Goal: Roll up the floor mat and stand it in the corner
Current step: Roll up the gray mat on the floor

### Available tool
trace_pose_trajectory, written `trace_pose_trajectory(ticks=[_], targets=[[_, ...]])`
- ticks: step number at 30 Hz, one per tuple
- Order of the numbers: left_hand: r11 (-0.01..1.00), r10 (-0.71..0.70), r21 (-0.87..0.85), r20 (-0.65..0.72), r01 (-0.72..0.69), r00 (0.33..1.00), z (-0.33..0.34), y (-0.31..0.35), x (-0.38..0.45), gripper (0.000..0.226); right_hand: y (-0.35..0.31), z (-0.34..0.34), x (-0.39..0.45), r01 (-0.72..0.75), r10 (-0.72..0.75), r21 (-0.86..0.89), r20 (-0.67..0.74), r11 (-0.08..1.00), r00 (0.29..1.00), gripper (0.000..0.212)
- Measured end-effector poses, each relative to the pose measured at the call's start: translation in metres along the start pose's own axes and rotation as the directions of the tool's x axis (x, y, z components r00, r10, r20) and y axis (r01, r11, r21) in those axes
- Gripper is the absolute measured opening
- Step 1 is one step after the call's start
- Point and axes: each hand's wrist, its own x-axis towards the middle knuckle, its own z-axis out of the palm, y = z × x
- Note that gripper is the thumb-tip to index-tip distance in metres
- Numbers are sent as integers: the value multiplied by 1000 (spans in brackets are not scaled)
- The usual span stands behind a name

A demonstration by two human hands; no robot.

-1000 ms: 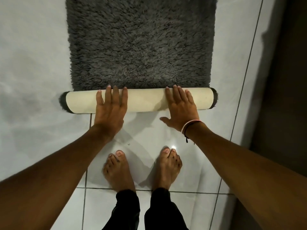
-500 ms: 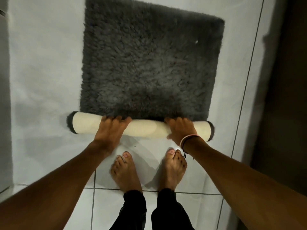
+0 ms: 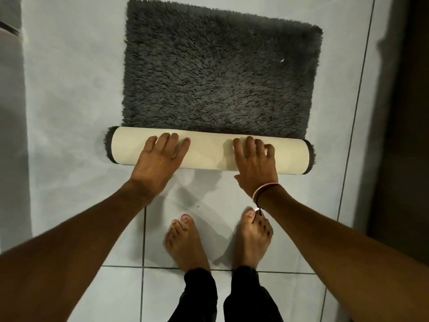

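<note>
Standing barefoot on the pale tiled floor (image 3: 290, 228), the person leans forward with both arms stretched toward the floor mat (image 3: 218, 73). Just past the toes, the near end of the mat is wound into a cream-backed roll (image 3: 209, 151) lying across the tiles from left to right. The left hand (image 3: 160, 159) rests flat and unclenched on the roll's left half; the right hand (image 3: 255, 163), with a band at its wrist, presses the right half with fingers spread, gripping nothing. Beyond the roll, most of the grey shaggy mat lies flat, reaching to the far side, so I judge the rolling only begun, with standing it in a corner not yet started. Compared with half a second ago, the fingers have gone from curled over the roll to laid open on top
</note>
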Motion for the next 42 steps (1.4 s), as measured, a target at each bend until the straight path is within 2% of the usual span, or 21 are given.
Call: trace_pose_trajectory(ticks=[3,8,11,13,16,18,20,22,23,25,27,30,35,37,42], targets=[[999,-45,-16,-2,45,999,-4,9,6,113,1,4,10,-36,38,28,-64,999,997,84],[987,-66,-148,-3,65,998,1,21,-10,112,5,10,-2,20,-16,78,-45,997,999,78],[960,-77,-270,-5,73,997,-6,33,-28,91,8,3,-15,43,-50,97,62,994,997,77],[932,-60,-350,99,91,993,-6,39,-37,79,11,-3,-18,77,-95,111,163,991,982,79],[931,34,-362,198,41,980,-13,30,-36,72,15,-17,-17,81,-121,147,290,986,949,74],[944,20,-328,164,35,986,-24,20,-27,75,16,-26,-16,57,-76,102,194,993,978,66],[960,-117,-253,20,118,993,-31,9,-20,79,10,-32,-13,35,-32,106,-27,994,999,66],[945,-212,-282,-133,168,968,-36,1,-13,73,5,-36,-7,71,-48,163,-140,984,989,72],[950,-182,-280,-128,140,975,-36,-1,-9,76,3,-38,-2,102,-80,165,-130,981,988,78],[976,-90,-201,-32,82,995,-32,-1,0,103,4,-38,11,120,-113,104,-71,987,991,95],[991,-103,-91,-15,102,995,-26,1,7,123,3,-37,26,101,-100,23,-55,995,993,104],[988,-157,3,-77,157,985,-18,11,13,116,-1,-35,38,63,-64,-12,-118,998,991,89],[988,-156,-22,-13,156,988,-12,26,1,107,-1,-18,31,94,-80,64,-183,994,980,69],[987,-140,-83,21,141,990,-14,33,-10,101,1,-20,19,119,-107,87,-132,989,986,68],[981,-71,-170,153,97,986,-20,35,-32,90,-2,-34,5,157,-175,126,155,980,972,79]])
